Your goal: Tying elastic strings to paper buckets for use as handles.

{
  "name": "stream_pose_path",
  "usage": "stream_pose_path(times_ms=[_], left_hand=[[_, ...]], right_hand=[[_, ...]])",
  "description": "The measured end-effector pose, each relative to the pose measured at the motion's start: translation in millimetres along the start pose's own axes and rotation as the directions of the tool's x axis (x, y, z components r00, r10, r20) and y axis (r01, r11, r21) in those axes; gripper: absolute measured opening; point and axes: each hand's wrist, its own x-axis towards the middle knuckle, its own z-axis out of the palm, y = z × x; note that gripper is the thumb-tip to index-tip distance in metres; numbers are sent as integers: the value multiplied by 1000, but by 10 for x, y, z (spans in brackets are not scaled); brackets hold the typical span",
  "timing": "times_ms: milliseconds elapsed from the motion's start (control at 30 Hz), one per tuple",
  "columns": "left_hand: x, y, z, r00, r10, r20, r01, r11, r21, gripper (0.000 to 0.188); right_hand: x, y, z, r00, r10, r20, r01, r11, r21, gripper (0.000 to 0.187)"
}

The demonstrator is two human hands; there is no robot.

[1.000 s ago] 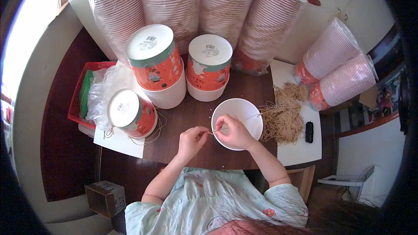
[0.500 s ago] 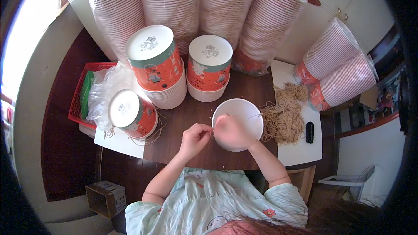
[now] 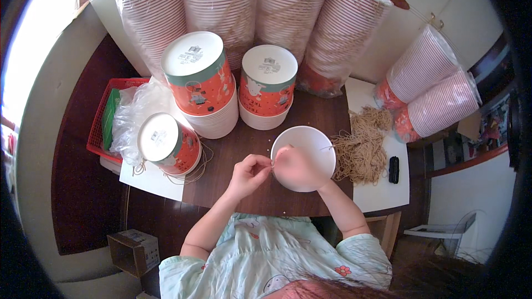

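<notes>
A white paper bucket [image 3: 317, 137] stands mouth up at the front of the table. My left hand [image 3: 247, 176] is closed in a pinch at its left rim, on what looks like a thin tan cord; the fingertips hide most of it. Over the bucket's mouth is my right hand [image 3: 299, 169], close to the left fingertips. It is blurred, so its fingers and anything in them cannot be made out. A short piece of cord [image 3: 327, 148] crosses the bucket's right rim, beside a tangled heap of tan cords [image 3: 363, 147].
Upside-down orange printed buckets [image 3: 202, 91] stand in stacks behind and at left, one stack [image 3: 185, 152] with cords around it. Tall bagged bucket stacks [image 3: 219, 5] line the back; more [image 3: 438, 94] lie at right. A red basket [image 3: 97, 127] and a black object [image 3: 394, 169] flank the table.
My left hand has shifted very slightly at the bucket's rim. The right hand stays over the bucket's mouth, and the other things keep their places.
</notes>
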Motion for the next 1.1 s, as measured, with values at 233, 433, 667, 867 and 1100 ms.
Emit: stream_pose_path(times_ms=[233,433,667,867,1100], left_hand=[[60,-29,-69,969,-171,178,242,802,-547,22],[67,50,-58,929,-278,244,367,602,-710,19],[57,61,-44,910,-351,222,403,613,-680,17],[67,93,-76,911,-365,193,401,676,-618,18],[-1,102,-76,995,46,85,-52,996,68,19]], right_hand=[[-14,73,-19,1000,-21,21,21,1000,19,18],[-56,52,-3,996,75,47,-83,976,202,18],[-29,24,19,992,-116,-47,116,993,9,16],[-33,44,29,990,-123,-68,126,991,43,8],[-31,35,12,998,49,-30,-44,985,166,7]])
